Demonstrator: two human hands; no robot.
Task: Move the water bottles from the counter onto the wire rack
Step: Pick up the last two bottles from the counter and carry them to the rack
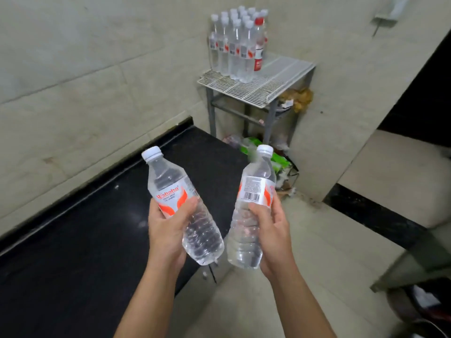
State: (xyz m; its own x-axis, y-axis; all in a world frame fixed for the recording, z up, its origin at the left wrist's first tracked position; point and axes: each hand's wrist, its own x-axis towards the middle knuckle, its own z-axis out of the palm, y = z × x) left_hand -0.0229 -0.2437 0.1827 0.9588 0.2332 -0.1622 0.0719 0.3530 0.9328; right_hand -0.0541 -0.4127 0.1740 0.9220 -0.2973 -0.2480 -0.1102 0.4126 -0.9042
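Note:
My left hand [168,230] grips a clear water bottle [179,198] with a white cap and an orange label, tilted left over the edge of the black counter [73,240]. A second clear water bottle [252,211], barcode facing me, is held by my right hand [271,235] above the floor. The white wire rack [258,81] stands ahead in the corner on grey legs. Several upright water bottles [234,42] are clustered at its back left, one with a red cap and label [259,42].
Tiled walls close the corner around the rack. Crumpled bags and green packaging [275,159] lie on the floor under and beside the rack. A beige block with a black band [400,181] juts in from the right. The rack's front right part is bare wire.

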